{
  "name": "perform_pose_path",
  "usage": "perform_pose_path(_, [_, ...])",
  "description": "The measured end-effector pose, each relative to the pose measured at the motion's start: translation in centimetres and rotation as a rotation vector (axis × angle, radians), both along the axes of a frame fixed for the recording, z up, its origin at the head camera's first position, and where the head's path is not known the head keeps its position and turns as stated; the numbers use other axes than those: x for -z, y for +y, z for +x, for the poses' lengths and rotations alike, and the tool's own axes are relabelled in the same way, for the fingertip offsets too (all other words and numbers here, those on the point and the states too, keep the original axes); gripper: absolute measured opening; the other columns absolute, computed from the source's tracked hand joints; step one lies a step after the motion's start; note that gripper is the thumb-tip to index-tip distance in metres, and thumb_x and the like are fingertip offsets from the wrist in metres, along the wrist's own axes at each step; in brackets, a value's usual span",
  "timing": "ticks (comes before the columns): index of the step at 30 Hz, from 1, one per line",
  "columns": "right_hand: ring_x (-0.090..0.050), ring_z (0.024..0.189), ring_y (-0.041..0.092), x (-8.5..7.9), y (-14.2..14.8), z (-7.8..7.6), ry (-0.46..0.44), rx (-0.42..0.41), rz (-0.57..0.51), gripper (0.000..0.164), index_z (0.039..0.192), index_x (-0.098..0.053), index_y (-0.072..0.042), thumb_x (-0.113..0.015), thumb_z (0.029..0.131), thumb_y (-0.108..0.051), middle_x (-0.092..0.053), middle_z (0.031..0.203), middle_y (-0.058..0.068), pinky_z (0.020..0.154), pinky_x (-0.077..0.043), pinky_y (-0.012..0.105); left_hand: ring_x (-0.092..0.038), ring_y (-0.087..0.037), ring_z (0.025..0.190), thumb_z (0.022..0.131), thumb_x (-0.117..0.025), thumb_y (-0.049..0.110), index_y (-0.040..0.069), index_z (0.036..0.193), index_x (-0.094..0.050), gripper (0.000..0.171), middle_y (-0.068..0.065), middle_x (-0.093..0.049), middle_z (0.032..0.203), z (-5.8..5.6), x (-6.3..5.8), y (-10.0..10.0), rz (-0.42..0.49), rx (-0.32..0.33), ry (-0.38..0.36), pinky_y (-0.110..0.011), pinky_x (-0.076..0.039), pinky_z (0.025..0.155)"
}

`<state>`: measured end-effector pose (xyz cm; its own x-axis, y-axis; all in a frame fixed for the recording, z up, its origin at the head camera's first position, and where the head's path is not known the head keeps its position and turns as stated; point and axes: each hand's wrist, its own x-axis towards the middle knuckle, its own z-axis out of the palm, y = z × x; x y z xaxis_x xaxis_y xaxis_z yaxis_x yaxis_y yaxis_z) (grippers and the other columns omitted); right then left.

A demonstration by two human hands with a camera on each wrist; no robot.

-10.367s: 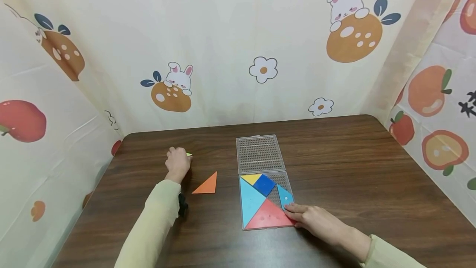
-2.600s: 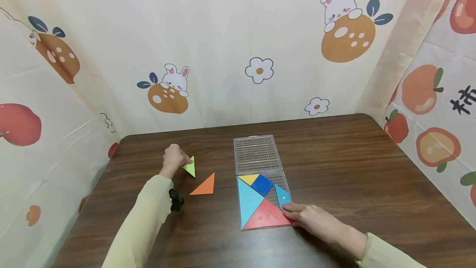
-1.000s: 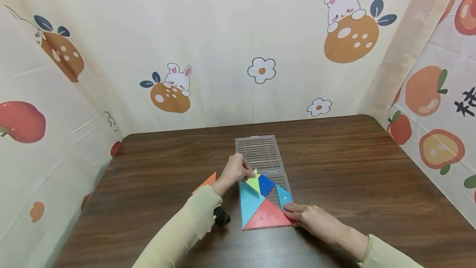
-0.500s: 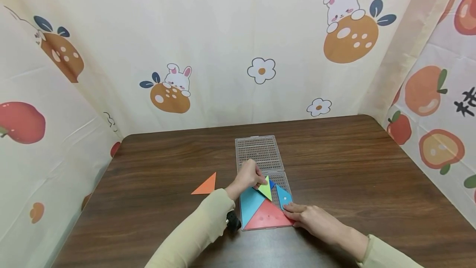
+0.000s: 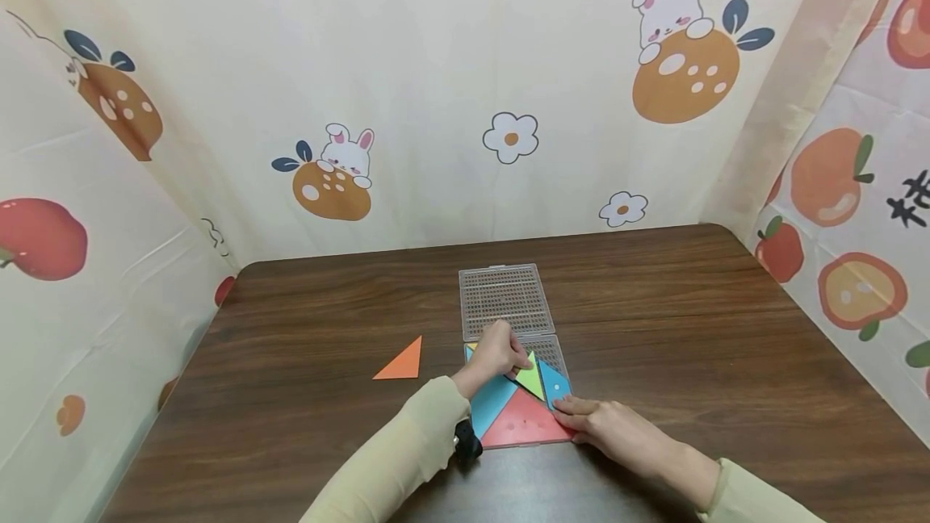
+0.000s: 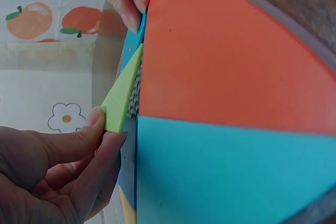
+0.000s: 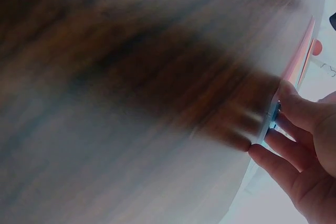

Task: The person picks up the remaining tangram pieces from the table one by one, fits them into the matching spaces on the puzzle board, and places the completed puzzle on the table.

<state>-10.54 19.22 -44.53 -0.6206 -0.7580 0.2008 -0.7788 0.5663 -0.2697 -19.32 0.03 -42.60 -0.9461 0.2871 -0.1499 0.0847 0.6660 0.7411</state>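
My left hand [image 5: 497, 353] pinches a lime-green tangram triangle [image 5: 533, 380] between thumb and fingers, over a gap in the clear tangram case [image 5: 546, 347]. In the left wrist view this triangle [image 6: 122, 95] is tilted, one corner down by the gap. My right hand [image 5: 613, 430] rests at the case's right edge, fingers over the blue parallelogram [image 5: 555, 384] and the corner of the red triangle [image 5: 519, 422]. A light-blue triangle [image 5: 487, 408] lies left of the red one. My left hand hides most of the yellow triangle and the dark-blue square.
An orange triangle [image 5: 403, 361] lies on the wooden table [image 5: 654, 305], left of the case. The case's gridded lid [image 5: 501, 297] lies opened flat behind it. Printed curtains [image 5: 436, 103] rise beyond the table's back edge.
My left hand has picked up the green triangle from the table's left and carried it right to the case, shifting slightly right and nearer in the last half second. My right hand stays put.
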Motion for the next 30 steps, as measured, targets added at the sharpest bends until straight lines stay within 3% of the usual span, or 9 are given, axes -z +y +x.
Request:
perform_pose_path(10, [-0.057, 0.1, 0.023, 0.1, 0.0, 0.0, 0.006, -0.001, -0.01, 0.034, 0.108, -0.064, -0.003, -0.068, 0.075, -0.011, -0.06, 0.111, 0.012, 0.071, -0.05, 0.033, -0.055, -0.013, 0.038, 0.067, -0.074, 0.001, 0.0, 0.059, -0.065, 0.012, -0.003, -0.056, 0.046, 0.2, 0.2, 0.4, 0.01, 0.001, -0.015, -0.02, -0.043, 0.037])
perform_pose_path(15, [-0.058, 0.099, 0.022, 0.2, -0.1, 0.0, 0.028, 0.003, -0.02, 0.033, 0.106, -0.065, -0.004, -0.068, 0.074, -0.011, -0.06, 0.11, 0.011, 0.071, -0.05, 0.033, -0.054, -0.013, 0.038, 0.067, -0.075, 0.002, 0.001, 0.058, -0.065, 0.014, -0.001, -0.056, 0.046, 0.4, 0.4, 0.6, -0.008, 0.031, 0.042, -0.017, -0.039, 0.035])
perform_pose_path(22, [-0.058, 0.098, 0.022, 0.3, -0.1, 0.0, 0.047, 0.003, -0.023, 0.033, 0.106, -0.065, -0.004, -0.069, 0.074, -0.012, -0.061, 0.109, 0.011, 0.071, -0.049, 0.033, -0.042, -0.003, 0.032, 0.064, -0.077, 0.004, 0.003, 0.053, -0.062, 0.019, 0.0, -0.055, 0.045, 0.6, 0.5, 0.8, -0.071, 0.06, 0.121, -0.016, -0.035, 0.034])
perform_pose_path(30, [-0.058, 0.099, 0.022, 0.2, -0.1, 0.0, 0.04, 0.0, -0.025, 0.034, 0.107, -0.065, -0.004, -0.069, 0.073, -0.012, -0.06, 0.11, 0.011, 0.072, -0.049, 0.033, -0.037, -0.003, 0.037, 0.064, -0.078, 0.006, 0.006, 0.044, -0.051, 0.034, 0.004, -0.049, 0.041, 0.6, 0.5, 1.1, -0.148, 0.078, 0.15, -0.016, -0.028, 0.035])
